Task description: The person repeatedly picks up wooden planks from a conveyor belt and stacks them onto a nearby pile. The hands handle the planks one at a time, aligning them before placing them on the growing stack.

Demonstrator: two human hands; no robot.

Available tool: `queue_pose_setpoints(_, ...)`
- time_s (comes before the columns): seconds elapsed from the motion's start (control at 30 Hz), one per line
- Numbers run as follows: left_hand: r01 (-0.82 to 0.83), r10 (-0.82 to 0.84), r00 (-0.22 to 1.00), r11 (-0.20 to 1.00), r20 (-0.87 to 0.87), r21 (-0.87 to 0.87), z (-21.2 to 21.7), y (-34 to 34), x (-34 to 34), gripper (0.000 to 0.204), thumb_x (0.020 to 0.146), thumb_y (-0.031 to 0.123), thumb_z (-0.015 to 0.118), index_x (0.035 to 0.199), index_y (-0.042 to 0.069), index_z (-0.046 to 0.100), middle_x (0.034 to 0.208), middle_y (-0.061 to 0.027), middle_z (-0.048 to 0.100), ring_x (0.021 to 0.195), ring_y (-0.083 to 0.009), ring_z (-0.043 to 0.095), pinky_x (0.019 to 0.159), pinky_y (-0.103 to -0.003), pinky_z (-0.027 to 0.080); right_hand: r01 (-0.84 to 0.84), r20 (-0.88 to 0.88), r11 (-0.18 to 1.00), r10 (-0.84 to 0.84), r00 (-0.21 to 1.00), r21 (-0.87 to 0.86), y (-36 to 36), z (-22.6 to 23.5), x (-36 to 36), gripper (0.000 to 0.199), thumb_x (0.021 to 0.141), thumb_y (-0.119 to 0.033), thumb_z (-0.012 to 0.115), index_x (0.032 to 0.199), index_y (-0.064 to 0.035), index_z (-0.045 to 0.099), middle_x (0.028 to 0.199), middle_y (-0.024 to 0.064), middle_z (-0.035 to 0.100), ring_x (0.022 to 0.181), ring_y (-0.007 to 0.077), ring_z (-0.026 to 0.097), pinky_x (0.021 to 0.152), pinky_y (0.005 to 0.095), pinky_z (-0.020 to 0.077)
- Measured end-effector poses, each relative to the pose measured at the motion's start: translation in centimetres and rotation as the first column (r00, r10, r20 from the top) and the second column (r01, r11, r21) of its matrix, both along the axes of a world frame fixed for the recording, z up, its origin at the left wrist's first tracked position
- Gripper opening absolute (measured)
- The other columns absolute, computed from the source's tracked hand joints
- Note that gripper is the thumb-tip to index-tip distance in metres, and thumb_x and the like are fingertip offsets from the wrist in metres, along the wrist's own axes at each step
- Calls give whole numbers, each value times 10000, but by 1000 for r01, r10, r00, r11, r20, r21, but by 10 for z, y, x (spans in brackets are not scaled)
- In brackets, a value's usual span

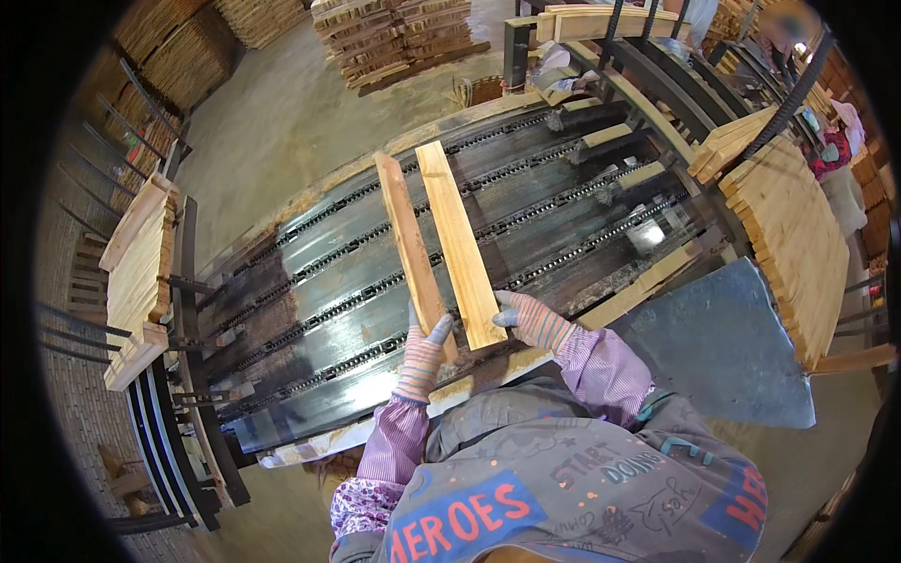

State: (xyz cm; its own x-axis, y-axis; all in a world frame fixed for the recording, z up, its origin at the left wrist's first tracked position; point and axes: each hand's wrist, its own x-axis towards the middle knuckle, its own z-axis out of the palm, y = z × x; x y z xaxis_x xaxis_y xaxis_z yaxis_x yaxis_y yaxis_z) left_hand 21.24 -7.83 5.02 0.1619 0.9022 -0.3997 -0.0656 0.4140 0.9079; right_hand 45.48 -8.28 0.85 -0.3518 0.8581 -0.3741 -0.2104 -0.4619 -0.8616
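Two long pale wooden boards lie side by side across a dark metal conveyor table (319, 281) with chain tracks. My left hand (424, 349), in a striped knit glove, grips the near end of the narrower left board (405, 235). My right hand (530, 317), gloved the same way, touches the near right edge of the wider right board (455, 235). Both boards point away from me toward the far edge of the table.
A stack of boards (139, 272) sits on a rack at the left. Another stack (793, 235) stands at the right, beside a grey metal sheet (723, 347). Stacked timber (394, 38) stands on the floor beyond. Another person (835, 159) stands at the far right.
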Motion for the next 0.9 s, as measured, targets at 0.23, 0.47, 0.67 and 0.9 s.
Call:
queue_pose_setpoints(0.23,400,-214,824,876,-524,271,-26,1,24,695,1061,432,572,1547,-38,412,1470,-296,518,1366,-404,521,1156,-420,400,-39,167,992,18,986,123,4,19,-22,507,1028,-201,671,1479,-14,536,1235,80,699,1101,140,622,963,308,521)
queue_pose_setpoints(0.47,-203,201,970,979,134,-2,-54,-4,28,757,1049,543,566,1567,16,398,1499,-190,532,1365,-291,534,1155,-390,424,-59,-320,991,18,947,-121,-1,19,-10,608,996,-137,686,1537,17,455,1374,112,645,1230,181,602,1052,342,500)
queue_pose_setpoints(0.67,17,238,815,901,528,-433,-33,-7,47,903,926,757,591,1509,77,474,1384,-181,633,1196,-366,676,1012,-549,576,-94,-43,996,94,995,3,-4,28,5,681,969,-171,730,1550,16,427,1331,124,662,1210,203,614,1033,358,510)
queue_pose_setpoints(0.9,97,194,720,923,667,-373,-21,-12,54,748,939,427,746,1500,27,456,1358,-199,634,1186,-359,680,1000,-552,596,-292,546,935,140,826,201,12,66,20,748,844,-221,840,1479,-14,502,1157,204,724,1041,319,703,911,422,573)
